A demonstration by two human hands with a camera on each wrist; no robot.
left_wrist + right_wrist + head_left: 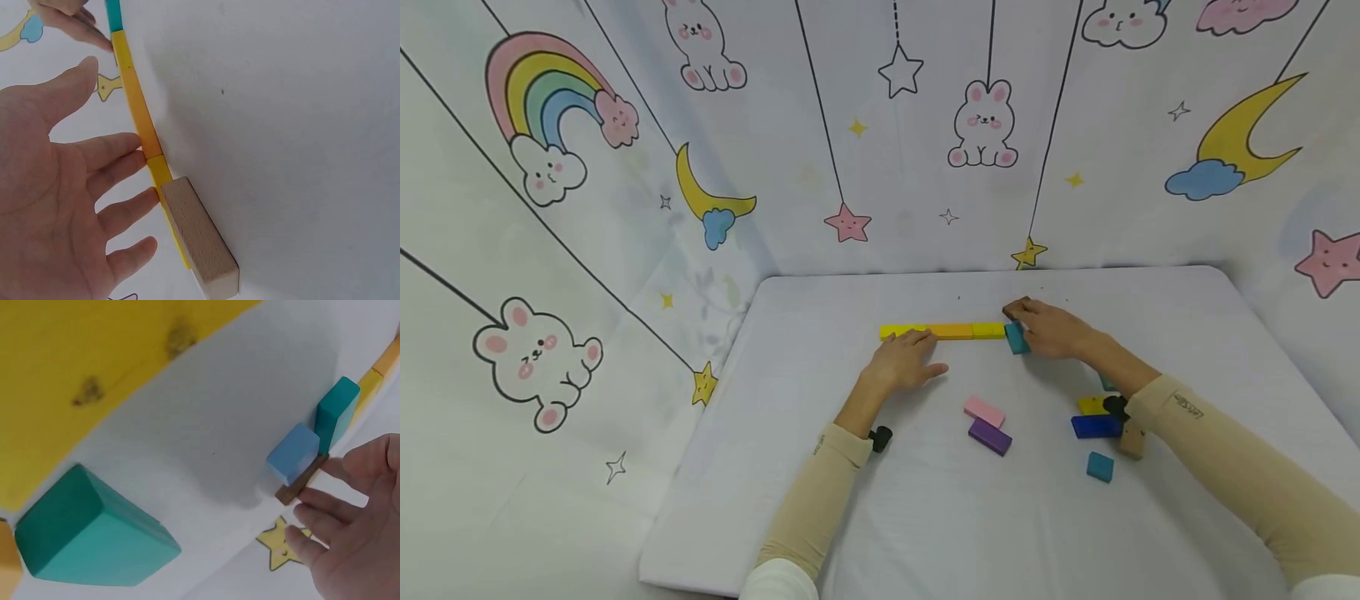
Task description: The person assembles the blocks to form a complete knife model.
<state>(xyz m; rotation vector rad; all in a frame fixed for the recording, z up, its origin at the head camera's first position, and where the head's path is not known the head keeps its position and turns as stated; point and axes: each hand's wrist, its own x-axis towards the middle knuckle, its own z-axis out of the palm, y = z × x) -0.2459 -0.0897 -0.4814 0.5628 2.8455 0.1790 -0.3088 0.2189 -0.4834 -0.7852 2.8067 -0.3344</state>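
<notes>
Hands (904, 362) (1058, 330) loosely spread, fingertips (133, 140) against blocks (140, 112)

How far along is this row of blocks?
Apparently done: yellow and orange blocks lined end to end. In hand: the right hand touches a brown block beside the teal block at the line's end. Possibly left: the loose pink block and purple block.

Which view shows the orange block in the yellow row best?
Left wrist: the orange block shows nearly end to end, including both joints with the yellow blocks. Head shows it small, left fingertips at one end. Right wrist catches only a piece, cut off by the frame edge.
</notes>
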